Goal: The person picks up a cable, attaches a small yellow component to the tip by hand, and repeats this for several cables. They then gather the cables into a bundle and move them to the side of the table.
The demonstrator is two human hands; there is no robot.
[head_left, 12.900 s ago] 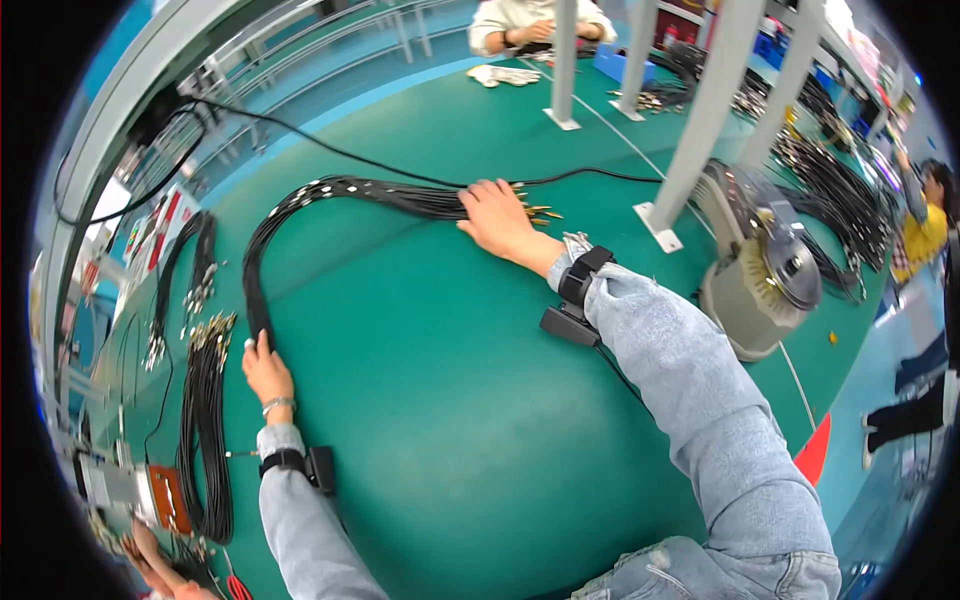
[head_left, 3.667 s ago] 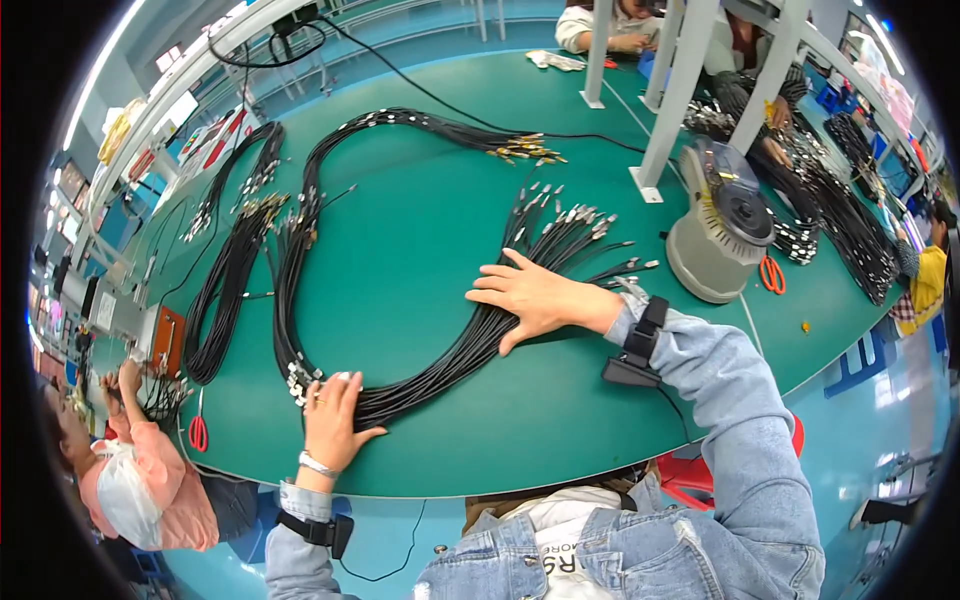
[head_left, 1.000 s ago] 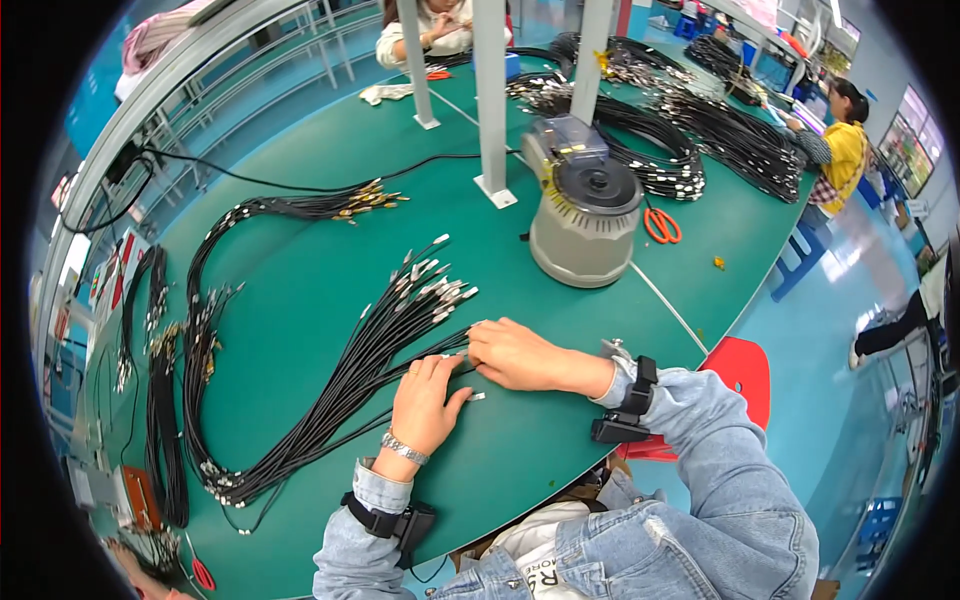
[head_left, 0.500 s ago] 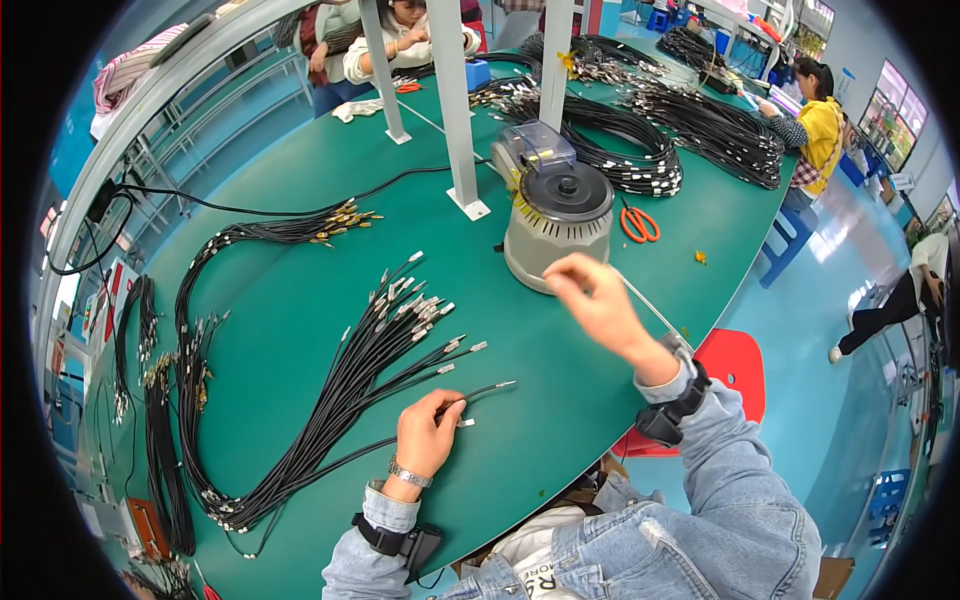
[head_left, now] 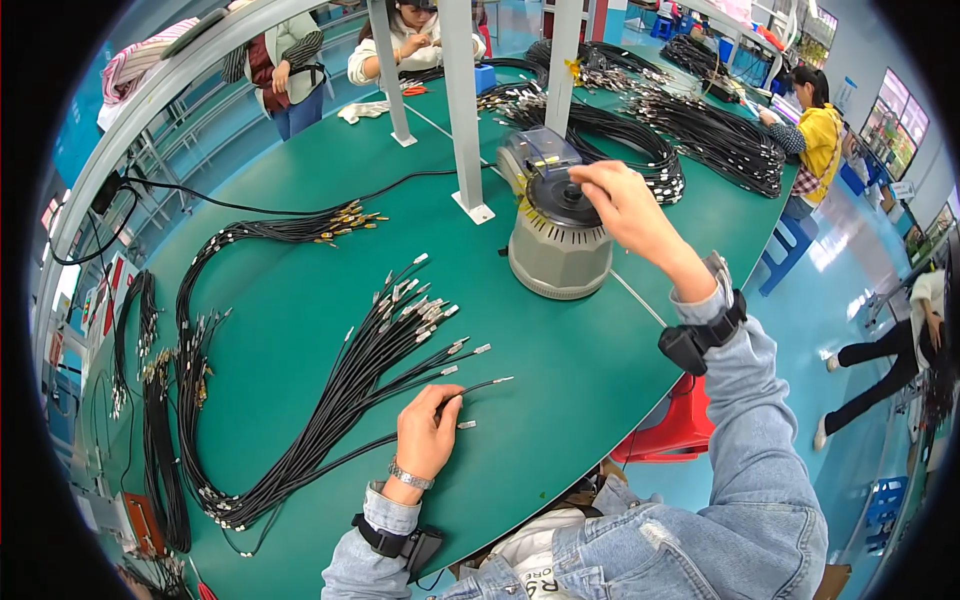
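Note:
My left hand (head_left: 428,432) is closed on a black cable (head_left: 472,388) whose silver tip sticks out past the fingers to the right. Behind that hand, a fanned bundle of black cables (head_left: 345,400) with white-labelled ends lies on the green table. My right hand (head_left: 625,205) reaches over a grey, round tape dispenser (head_left: 560,255) with a black turntable top and bits of yellow tape on its left side. The fingertips are pinched together beside the central knob (head_left: 571,191); whether anything is between them I cannot make out.
Grey metal posts (head_left: 463,110) stand on the table (head_left: 470,290) behind the dispenser. More cable coils (head_left: 720,150) lie at the back right, and another bundle (head_left: 270,228) at the left. A red stool (head_left: 675,430) is by the table edge. Several people work nearby.
My right hand has moved up and away from me, from in front of the dispenser to over its black top. My left hand stays put on the cable.

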